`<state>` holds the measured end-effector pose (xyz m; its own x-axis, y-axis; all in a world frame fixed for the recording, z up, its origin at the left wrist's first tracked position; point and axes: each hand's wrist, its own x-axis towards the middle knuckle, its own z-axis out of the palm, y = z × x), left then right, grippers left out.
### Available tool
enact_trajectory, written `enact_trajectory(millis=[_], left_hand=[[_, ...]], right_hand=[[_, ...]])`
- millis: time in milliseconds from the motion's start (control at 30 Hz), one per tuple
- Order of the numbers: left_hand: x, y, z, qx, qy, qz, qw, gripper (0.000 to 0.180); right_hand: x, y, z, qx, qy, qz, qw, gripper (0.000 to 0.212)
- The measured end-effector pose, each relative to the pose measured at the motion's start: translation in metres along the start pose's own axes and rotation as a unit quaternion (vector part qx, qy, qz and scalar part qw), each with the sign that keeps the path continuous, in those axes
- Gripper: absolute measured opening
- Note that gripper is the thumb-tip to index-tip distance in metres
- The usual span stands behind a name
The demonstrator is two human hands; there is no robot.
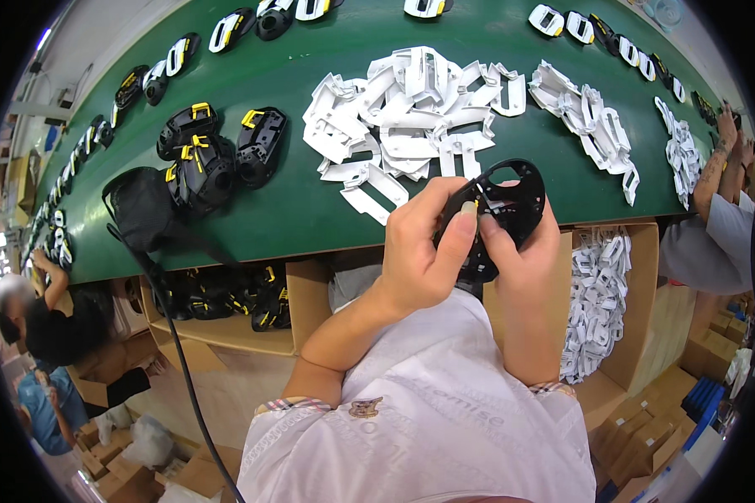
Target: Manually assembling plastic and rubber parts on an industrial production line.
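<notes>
Between both hands, above the table's near edge, is a black plastic shell (524, 205) with an oval opening at its upper end. My left hand (428, 239) grips its left side, the thumb pressed on the inner face. From the right, my right hand (524, 251) wraps round it, its thumb beside the left one. A small yellow bit shows by the left thumb; the thumbs cover part of the inside. Just beyond lies a heap of white plastic frames (411, 109). Several black shells with yellow clips (205, 172) sit to the left on the green table (310, 226).
A black bag (138, 205) with a cable lies at the left. Below the table stand an open carton of black shells (226, 302) and one of white frames (596, 310). Finished-looking black-and-white pieces (226, 33) line the far side. Other people work at both ends.
</notes>
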<state>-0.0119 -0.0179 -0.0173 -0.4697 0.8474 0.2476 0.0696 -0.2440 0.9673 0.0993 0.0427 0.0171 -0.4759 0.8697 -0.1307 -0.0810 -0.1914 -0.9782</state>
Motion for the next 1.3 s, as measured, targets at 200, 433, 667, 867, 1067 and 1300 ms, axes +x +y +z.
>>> enact_trajectory(millis=[200,433,667,867,1067,1300], left_hand=[[-0.002,0.000,0.001,0.005,0.009,0.026,1.000,0.025],[-0.009,0.002,0.001,-0.020,0.012,0.030,0.999,0.028],[-0.005,-0.001,0.001,-0.037,-0.004,0.036,0.999,0.026],[0.006,-0.001,0.000,-0.012,0.018,0.060,0.998,0.032],[0.004,-0.004,-0.003,-0.088,-0.002,0.080,0.993,0.042],[-0.001,0.004,0.009,-0.178,0.049,0.014,0.983,0.038]], right_hand=[[0.001,0.005,0.000,0.017,-0.010,-0.054,0.998,0.028],[-0.005,0.003,-0.002,-0.050,-0.016,-0.056,0.997,0.026],[-0.006,0.005,0.000,-0.030,0.017,-0.033,0.999,0.025],[0.003,0.014,-0.002,-0.021,0.012,-0.108,0.994,0.026],[0.004,0.008,-0.001,-0.022,0.008,-0.058,0.998,0.026],[0.007,0.005,-0.003,-0.037,-0.028,-0.092,0.995,0.020]])
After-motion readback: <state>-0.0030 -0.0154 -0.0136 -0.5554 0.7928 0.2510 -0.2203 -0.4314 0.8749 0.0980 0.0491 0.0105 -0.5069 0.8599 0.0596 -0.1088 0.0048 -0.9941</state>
